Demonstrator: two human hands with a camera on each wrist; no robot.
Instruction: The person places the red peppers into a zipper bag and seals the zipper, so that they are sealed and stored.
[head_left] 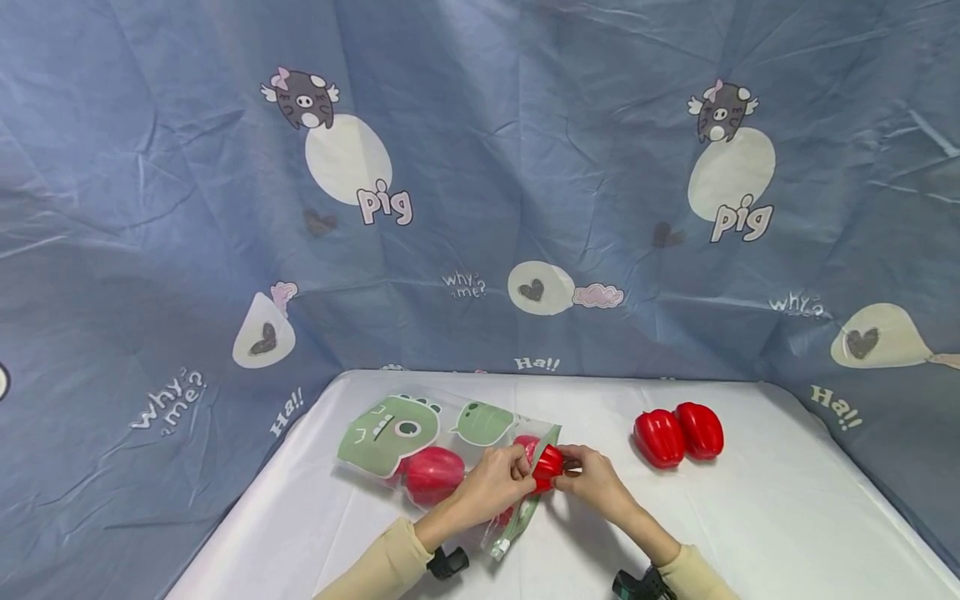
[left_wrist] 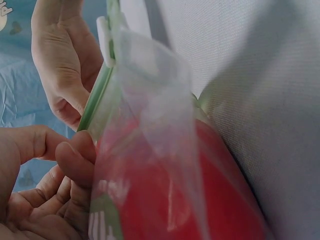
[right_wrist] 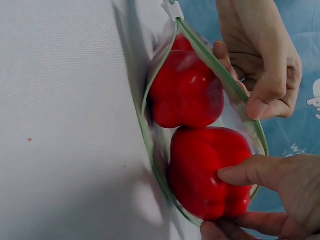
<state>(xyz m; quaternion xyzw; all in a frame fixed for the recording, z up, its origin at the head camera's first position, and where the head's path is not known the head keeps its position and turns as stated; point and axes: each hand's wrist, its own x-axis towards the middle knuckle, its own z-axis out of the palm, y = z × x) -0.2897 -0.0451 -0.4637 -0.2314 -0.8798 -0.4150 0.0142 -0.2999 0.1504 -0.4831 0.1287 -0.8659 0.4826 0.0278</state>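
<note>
A clear zip bag (head_left: 405, 429) with green cartoon prints lies on its side on the white table, its green-edged mouth facing right. My left hand (head_left: 487, 485) pinches the upper edge of that mouth, which stands apart from the lower edge. In my right hand (head_left: 600, 487), a red bell pepper (right_wrist: 197, 160) is gripped between thumb and fingers, within the mouth. Just behind it, another bell pepper (right_wrist: 185, 95) sits inside the bag, touching it. More red shows through the plastic, including a bell pepper (head_left: 433, 475) near the middle. A white slider (right_wrist: 173, 10) sits at one end of the zip.
Two red bell peppers (head_left: 660, 439) lie side by side on the table (head_left: 780, 500), right of my right hand. A blue printed cloth (head_left: 465, 167) hangs behind the table. Dark wrist devices (head_left: 448, 562) are on both wrists.
</note>
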